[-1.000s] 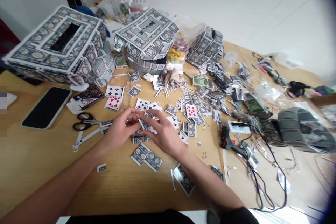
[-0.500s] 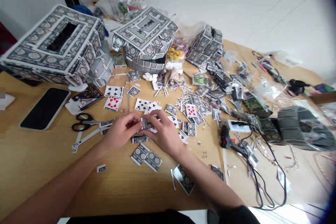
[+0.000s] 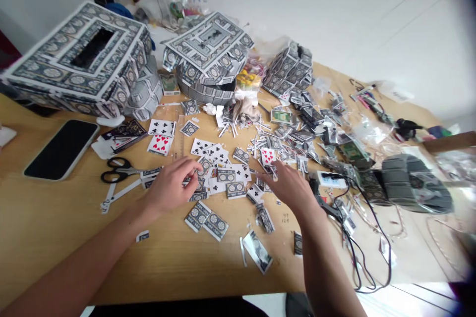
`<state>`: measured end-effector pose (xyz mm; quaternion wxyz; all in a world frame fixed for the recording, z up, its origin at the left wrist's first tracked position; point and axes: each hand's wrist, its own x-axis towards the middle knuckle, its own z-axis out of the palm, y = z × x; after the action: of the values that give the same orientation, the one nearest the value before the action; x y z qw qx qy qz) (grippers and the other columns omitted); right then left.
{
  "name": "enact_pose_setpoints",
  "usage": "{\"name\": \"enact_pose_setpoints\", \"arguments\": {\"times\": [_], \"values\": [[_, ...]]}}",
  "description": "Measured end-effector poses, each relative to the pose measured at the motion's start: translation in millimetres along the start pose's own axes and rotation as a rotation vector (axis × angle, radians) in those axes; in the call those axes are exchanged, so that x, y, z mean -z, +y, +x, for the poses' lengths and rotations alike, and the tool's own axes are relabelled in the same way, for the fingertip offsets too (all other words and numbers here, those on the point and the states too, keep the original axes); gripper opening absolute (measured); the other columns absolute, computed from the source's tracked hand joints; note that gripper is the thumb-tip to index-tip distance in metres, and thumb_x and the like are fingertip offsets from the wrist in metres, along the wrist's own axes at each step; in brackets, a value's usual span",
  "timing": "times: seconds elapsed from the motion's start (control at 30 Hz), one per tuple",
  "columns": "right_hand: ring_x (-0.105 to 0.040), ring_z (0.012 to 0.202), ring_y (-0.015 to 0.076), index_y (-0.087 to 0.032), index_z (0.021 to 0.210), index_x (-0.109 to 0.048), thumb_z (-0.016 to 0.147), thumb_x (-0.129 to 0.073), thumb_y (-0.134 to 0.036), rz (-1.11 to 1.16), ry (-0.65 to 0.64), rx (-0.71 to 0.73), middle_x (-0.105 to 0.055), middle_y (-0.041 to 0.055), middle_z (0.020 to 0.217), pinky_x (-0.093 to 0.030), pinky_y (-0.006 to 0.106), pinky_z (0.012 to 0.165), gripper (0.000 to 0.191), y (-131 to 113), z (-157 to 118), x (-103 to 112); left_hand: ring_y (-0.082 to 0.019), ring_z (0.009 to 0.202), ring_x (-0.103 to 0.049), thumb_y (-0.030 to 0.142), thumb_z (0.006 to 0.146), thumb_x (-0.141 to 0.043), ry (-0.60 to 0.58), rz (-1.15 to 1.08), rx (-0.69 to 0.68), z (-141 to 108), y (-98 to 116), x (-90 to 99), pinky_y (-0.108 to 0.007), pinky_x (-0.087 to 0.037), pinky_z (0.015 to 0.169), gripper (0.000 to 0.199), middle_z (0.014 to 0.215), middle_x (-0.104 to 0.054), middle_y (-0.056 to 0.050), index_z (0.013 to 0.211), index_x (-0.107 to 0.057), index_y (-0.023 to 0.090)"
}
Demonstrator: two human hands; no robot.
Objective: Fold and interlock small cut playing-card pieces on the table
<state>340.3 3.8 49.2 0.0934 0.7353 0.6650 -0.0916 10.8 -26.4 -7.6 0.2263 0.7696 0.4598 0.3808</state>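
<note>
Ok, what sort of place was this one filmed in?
Likely an indoor craft workspace: scissors, playing cards and what looks like a glue gun lie on a wooden table.

The table [image 3: 159, 270] is faced with smooth, faintly shiny wood. Toward its left edge, a phone [image 3: 63, 149] is fronted in smooth, glossy glass; nearby, scissors [image 3: 128, 171] are fitted with plastic handles. The cards [image 3: 226, 175] are made of thin, smooth paper. Toward the right edge, crinkled wrapping [image 3: 375, 132] is seen in clear, glossy plastic.

The head view looks forward and down over hands [image 3: 171, 185] and desk [image 3: 167, 267].
</note>
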Motion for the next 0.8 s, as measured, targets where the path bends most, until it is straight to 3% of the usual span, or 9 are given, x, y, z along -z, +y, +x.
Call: {"name": "enact_pose_setpoints", "arguments": {"times": [0.1,0.23,0.3,0.43,0.6,0.7,0.8], "values": [[-0.075,0.111,0.0395,-0.016,0.135,-0.064,0.099,-0.07,-0.058,0.008,0.013,-0.011,-0.075,0.0207,0.121,-0.054,0.042,0.085,0.056,-3,-10,-15,-0.014,0.073,-0.063,0.008,0.096,-0.055,0.016,-0.011,-0.021,0,2,1.0,-0.025,-0.048,0.066,0.018,0.089,-0.069,0.0,0.103,-0.066,0.021],[-0.075,0.11,0.0372,-0.016,0.13,-0.067,0.096,-0.074,-0.039,0.1,0.084,0.008,-0.073,0.0202,0.121,-0.057,0.045,0.091,0.042,-6,-13,-29,-0.014,0.074,-0.065,0.008,0.096,-0.056,0.033,-0.033,-0.026,0,2,0.7,-0.025,-0.048,0.066,0.017,0.091,-0.07,-0.001,0.102,-0.066,0.021],[-0.076,0.105,0.0349,-0.016,0.125,-0.071,0.091,-0.078,-0.037,0.238,0.121,0.034,-0.073,0.0188,0.119,-0.059,0.047,0.093,0.04,-4,-13,-29,-0.014,0.076,-0.065,0.009,0.097,-0.056,0.035,-0.039,-0.028,0,1,0.0,-0.025,-0.049,0.068,0.016,0.091,-0.07,-0.002,0.101,-0.066,0.02],[-0.077,0.101,0.032,-0.021,0.114,-0.078,0.084,-0.083,-0.05,0.72,0.168,0.083,-0.075,0.0149,0.12,-0.064,0.046,0.083,0.042,-7,-14,-13,-0.014,0.079,-0.067,0.011,0.1,-0.057,0.043,-0.05,-0.044,-2,2,-1.7,-0.025,-0.051,0.072,0.013,0.094,-0.07,-0.002,0.104,-0.065,0.021],[-0.077,0.103,0.0263,-0.026,0.115,-0.08,0.079,-0.093,-0.047,1.363,-0.103,0.262,-0.08,0.0087,0.116,-0.064,0.044,0.092,0.044,-52,-11,5,-0.017,0.089,-0.071,0.019,0.103,-0.062,0.039,-0.049,-0.071,-4,6,-3.4,-0.028,-0.055,0.078,0.014,0.102,-0.071,-0.004,0.117,-0.064,0.022],[-0.075,0.092,0.0221,-0.026,0.112,-0.081,0.081,-0.092,-0.046,1.604,-0.297,0.315,-0.08,0.007,0.113,-0.064,0.041,0.087,0.039,-89,-1,0,-0.02,0.094,-0.072,0.03,0.1,-0.072,0.047,-0.064,-0.051,-5,8,-4.1,-0.031,-0.056,0.079,0.032,0.111,-0.073,-0.006,0.129,-0.06,0.023],[-0.074,0.091,0.0225,-0.027,0.106,-0.079,0.074,-0.096,-0.043,1.757,-0.457,0.339,-0.08,0.0057,0.107,-0.063,0.041,0.09,0.04,-119,7,-12,-0.023,0.098,-0.073,0.042,0.095,-0.08,0.08,-0.117,0.068,-5,7,-4.7,-0.033,-0.058,0.08,0.047,0.116,-0.074,-0.007,0.133,-0.057,0.024]]}}
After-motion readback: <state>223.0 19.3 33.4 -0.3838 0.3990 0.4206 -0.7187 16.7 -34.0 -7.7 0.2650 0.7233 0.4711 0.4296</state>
